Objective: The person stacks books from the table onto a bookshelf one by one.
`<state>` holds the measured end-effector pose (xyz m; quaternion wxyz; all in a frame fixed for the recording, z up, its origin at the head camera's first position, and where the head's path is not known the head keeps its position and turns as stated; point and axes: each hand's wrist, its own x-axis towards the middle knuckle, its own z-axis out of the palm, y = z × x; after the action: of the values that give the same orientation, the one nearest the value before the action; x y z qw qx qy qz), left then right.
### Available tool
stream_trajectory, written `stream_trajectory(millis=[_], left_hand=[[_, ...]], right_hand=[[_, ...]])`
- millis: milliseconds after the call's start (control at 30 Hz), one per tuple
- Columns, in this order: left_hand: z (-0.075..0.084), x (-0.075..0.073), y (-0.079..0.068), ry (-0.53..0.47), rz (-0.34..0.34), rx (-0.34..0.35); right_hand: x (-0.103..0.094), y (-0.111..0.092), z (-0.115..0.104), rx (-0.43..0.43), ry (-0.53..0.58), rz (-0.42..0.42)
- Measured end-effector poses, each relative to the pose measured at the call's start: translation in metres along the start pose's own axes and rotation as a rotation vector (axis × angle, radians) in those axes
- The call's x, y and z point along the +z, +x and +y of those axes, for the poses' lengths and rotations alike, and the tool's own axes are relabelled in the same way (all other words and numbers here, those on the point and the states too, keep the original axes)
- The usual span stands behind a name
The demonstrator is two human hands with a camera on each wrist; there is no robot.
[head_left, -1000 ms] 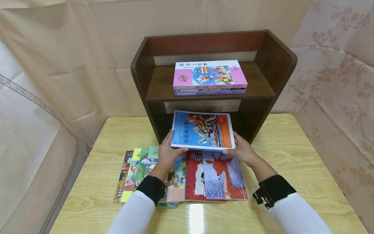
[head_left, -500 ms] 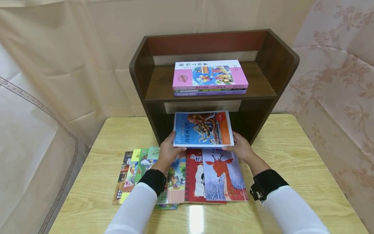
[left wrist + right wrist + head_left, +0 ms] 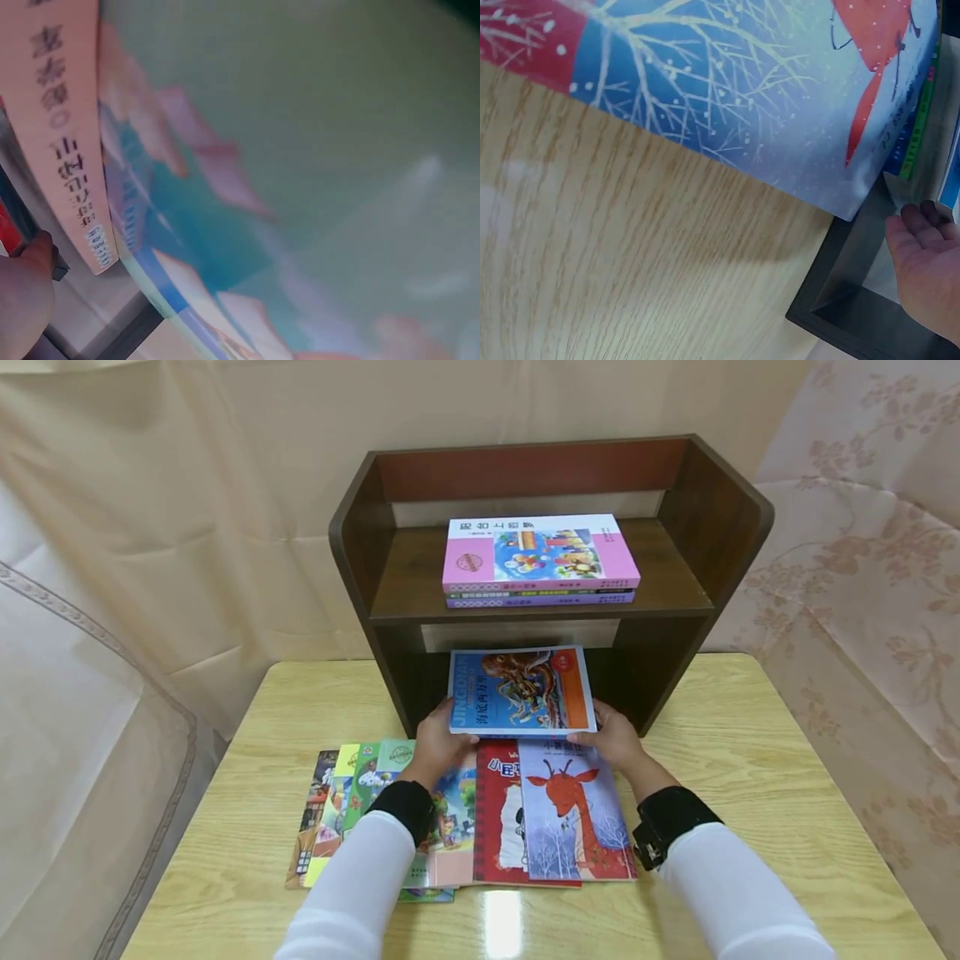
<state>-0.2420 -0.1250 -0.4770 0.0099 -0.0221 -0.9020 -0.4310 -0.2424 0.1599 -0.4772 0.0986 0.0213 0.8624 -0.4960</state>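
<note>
Both hands hold a blue book with an octopus cover (image 3: 517, 689), lying flat at the mouth of the bookshelf's (image 3: 420, 693) lower compartment. My left hand (image 3: 440, 743) grips its left front corner, thumb along the front edge. The right hand (image 3: 617, 739) grips the right front corner in the same manner. Fingers under the book are hidden in the head view. In the right wrist view, the right hand (image 3: 930, 270) is beside the edge of the book (image 3: 951, 176). Part of the left hand (image 3: 30, 285) shows at the left wrist view's edge.
On the upper shelf lies a stack of books topped by a pink one (image 3: 540, 552). Overlapping books spread over the table before the shelf, including a deer-cover book (image 3: 577, 818), a red book (image 3: 498, 777) and a green one (image 3: 367, 789). Curtains (image 3: 225, 527) hang behind.
Both hands have carried the blue book a little farther back and down into the lower compartment. The other books and the shelf stay in place.
</note>
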Motion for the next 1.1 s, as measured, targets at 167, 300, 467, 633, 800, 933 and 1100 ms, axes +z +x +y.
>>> stream_trajectory(millis=[167, 300, 467, 633, 800, 933, 1100], left_hand=[[-0.002, 0.005, 0.005, 0.008, -0.027, -0.039], [-0.002, 0.008, 0.008, 0.009, -0.054, -0.094], [-0.002, 0.012, 0.01, 0.029, -0.076, -0.122], [-0.002, 0.015, 0.012, 0.029, -0.084, -0.138], [-0.005, 0.018, 0.015, 0.018, -0.073, -0.158], [-0.007, 0.023, 0.019, 0.058, -0.047, -0.135], [-0.005, 0.025, 0.02, 0.104, -0.015, -0.114]], right_hand=[[0.003, 0.005, 0.005, 0.025, -0.019, 0.004], [0.005, 0.008, 0.01, 0.035, -0.033, 0.002], [0.007, 0.01, 0.012, 0.049, -0.057, 0.006], [0.008, 0.011, 0.013, 0.063, -0.043, 0.005], [0.011, 0.015, 0.011, 0.086, -0.071, 0.019], [0.013, 0.019, 0.01, 0.1, -0.103, 0.044], [0.015, 0.022, 0.01, 0.08, -0.156, 0.065]])
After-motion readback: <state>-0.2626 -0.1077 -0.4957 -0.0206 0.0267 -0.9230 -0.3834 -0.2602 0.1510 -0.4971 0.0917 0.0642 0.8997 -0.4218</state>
